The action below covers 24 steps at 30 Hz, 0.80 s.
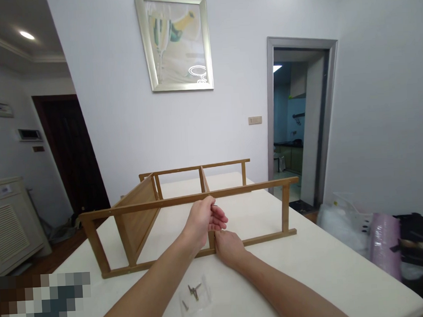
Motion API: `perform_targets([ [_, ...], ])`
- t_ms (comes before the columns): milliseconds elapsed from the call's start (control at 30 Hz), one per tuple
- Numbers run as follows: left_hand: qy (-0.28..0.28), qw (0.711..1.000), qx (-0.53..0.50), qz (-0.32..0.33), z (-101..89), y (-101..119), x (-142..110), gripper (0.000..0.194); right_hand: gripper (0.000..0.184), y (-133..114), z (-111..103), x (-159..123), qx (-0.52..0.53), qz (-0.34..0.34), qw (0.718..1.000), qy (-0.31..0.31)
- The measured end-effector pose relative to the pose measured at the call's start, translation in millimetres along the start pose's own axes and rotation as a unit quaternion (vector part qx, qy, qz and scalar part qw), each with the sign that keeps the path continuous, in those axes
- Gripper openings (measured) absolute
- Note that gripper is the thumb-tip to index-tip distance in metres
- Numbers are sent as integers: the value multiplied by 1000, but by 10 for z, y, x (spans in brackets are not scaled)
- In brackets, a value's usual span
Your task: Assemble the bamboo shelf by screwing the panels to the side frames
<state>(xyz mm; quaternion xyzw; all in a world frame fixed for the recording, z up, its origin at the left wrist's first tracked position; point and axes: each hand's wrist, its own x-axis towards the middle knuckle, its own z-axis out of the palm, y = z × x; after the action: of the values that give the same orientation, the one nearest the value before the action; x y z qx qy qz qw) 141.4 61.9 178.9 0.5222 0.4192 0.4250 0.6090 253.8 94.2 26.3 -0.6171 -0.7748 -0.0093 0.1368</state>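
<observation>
A wooden rack frame (257, 189) lies on its side on the white table, with a slatted panel (139, 214) fitted at its left part. My left hand (202, 220) is at the middle of the upper front rail, its fingers curled and thumb and forefinger pinched. A tiny dark, shiny bit shows at those fingertips, too small to name. Lower down, my right hand (231, 247) is closed against the middle crossbar (211, 241) near the bottom rail; its fingertips are hidden. In front of the frame lies a clear plastic bag (204, 303) with several screws (193, 292) on it.
The white table (345, 274) ends at the right, beside plastic-wrapped bundles and a pink roll (385, 244) on the floor. Behind it is a wall with a framed picture (177, 42) and a doorway (291, 126). A white cabinet (14, 225) stands left.
</observation>
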Motion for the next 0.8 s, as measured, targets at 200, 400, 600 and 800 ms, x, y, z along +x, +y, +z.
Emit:
perform_targets([
  [200,-55,983,171,48,-39,-120,-214,34,23,2,11,-7,-7,-6,1000,-6],
  [400,-56,786,605,112,-722,-585,-257,42,28,1,23,-5,-13,8,1000,2],
  [600,-40,650,756,74,-1086,-927,-318,33,25,-4,34,-2,-18,14,1000,3],
  [800,-43,712,695,89,-1182,-1121,-318,28,24,-5,9,-3,-27,10,1000,-4],
])
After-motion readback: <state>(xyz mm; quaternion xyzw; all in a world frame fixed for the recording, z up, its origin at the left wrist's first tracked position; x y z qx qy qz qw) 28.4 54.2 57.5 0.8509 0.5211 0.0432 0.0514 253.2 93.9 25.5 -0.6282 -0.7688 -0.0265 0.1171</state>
